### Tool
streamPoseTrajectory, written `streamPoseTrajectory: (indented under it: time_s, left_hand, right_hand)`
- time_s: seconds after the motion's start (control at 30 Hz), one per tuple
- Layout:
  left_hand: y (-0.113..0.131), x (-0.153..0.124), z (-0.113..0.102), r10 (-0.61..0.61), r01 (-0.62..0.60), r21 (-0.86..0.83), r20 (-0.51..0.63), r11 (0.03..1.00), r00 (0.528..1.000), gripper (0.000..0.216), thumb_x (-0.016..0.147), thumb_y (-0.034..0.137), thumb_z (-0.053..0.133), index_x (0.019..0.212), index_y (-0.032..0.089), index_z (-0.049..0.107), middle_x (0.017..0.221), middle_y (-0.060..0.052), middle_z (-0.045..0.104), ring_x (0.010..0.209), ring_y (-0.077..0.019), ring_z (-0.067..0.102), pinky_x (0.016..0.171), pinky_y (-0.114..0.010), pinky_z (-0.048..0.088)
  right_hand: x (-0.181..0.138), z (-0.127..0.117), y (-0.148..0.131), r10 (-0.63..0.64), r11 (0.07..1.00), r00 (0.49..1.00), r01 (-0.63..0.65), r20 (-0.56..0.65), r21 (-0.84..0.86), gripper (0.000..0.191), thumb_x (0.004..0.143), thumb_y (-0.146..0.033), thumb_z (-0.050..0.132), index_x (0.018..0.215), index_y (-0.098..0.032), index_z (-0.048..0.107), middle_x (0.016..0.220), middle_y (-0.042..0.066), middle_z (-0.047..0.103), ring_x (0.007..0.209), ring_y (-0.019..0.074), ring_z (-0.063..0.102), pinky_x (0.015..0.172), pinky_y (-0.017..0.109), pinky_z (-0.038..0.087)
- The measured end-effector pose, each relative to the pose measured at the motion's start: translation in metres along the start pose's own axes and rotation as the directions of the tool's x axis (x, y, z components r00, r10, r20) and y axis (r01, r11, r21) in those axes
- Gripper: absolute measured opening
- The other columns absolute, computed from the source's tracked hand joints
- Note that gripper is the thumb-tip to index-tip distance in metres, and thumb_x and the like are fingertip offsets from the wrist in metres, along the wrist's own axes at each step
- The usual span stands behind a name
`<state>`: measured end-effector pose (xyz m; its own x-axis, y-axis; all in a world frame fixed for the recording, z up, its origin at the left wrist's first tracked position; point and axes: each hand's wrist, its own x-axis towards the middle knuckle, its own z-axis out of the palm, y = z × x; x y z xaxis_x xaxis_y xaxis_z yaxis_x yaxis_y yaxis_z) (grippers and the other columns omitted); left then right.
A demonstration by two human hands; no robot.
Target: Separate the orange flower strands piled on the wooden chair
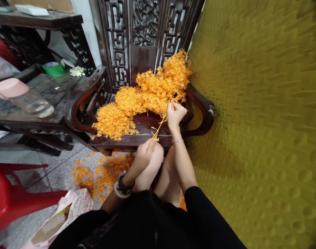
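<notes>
A big heap of orange stringy sprigs [145, 98] lies on the seat of a dark carved wooden chair [147, 136]. My right hand [175, 114] is closed around the upper end of one thin orange sprig [159, 127] just below the heap. That sprig runs down and left to my left hand [143, 154], which pinches its lower end above my knee at the chair's front edge. A watch and a bead bracelet sit on my left wrist, a thin bangle on the right.
Orange bits [102, 173] litter the tiled floor under the chair's front. A red plastic stool [7, 197] and a printed bag [70, 207] stand at the lower left. A dark side table [44, 93] with a clear bottle is left. A yellow textured wall [264, 121] fills the right.
</notes>
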<state>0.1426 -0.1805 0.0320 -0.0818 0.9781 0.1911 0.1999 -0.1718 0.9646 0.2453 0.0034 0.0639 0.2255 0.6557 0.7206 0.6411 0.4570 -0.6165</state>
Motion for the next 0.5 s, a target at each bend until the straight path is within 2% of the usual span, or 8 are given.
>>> streamPoseTrajectory:
  time_s: [0.13,0.3,0.4,0.5]
  left_hand:
    - [0.012,-0.007,-0.015,-0.014,0.027,0.109,-0.112,0.994,0.994,0.034,0.093,0.037,0.038,0.064,0.019,0.042,0.055,0.004,0.040,0.053,-0.0097,0.038,0.056,-0.024,0.029]
    - [0.015,-0.003,-0.031,0.035,0.030,0.284,-0.219,0.958,0.975,0.034,0.090,0.033,0.044,0.059,0.019,0.043,0.050,0.005,0.036,0.049,-0.0092,0.032,0.054,-0.025,0.026]
    - [0.011,0.002,-0.036,0.021,0.034,0.234,-0.226,0.972,0.974,0.036,0.091,0.034,0.043,0.058,0.019,0.041,0.050,0.004,0.035,0.049,-0.0096,0.032,0.054,-0.026,0.026]
    - [0.016,-0.009,-0.038,-0.025,0.045,0.103,-0.190,0.994,0.982,0.040,0.092,0.037,0.040,0.057,0.019,0.038,0.049,0.004,0.035,0.048,-0.0102,0.033,0.051,-0.026,0.026]
  right_hand:
    - [-0.004,0.022,-0.011,0.042,0.998,0.999,-0.043,0.015,0.049,0.041,0.075,-0.012,0.047,0.049,-0.020,0.017,0.051,-0.007,0.012,0.048,0.0057,0.017,0.051,0.025,0.016]
    - [-0.013,0.047,-0.032,0.198,0.979,0.980,-0.199,0.020,0.041,0.045,0.074,-0.008,0.051,0.047,-0.021,0.017,0.052,-0.007,0.011,0.050,0.0064,0.016,0.053,0.026,0.014]
    - [-0.018,0.060,-0.040,0.284,0.957,0.958,-0.286,0.051,0.043,0.047,0.073,-0.008,0.054,0.046,-0.021,0.018,0.051,-0.008,0.012,0.051,0.0069,0.017,0.054,0.025,0.015]
    - [-0.020,0.069,-0.035,0.335,0.939,0.941,-0.337,0.038,0.064,0.047,0.071,-0.006,0.055,0.043,-0.022,0.020,0.047,-0.009,0.012,0.050,0.0077,0.017,0.052,0.025,0.016]
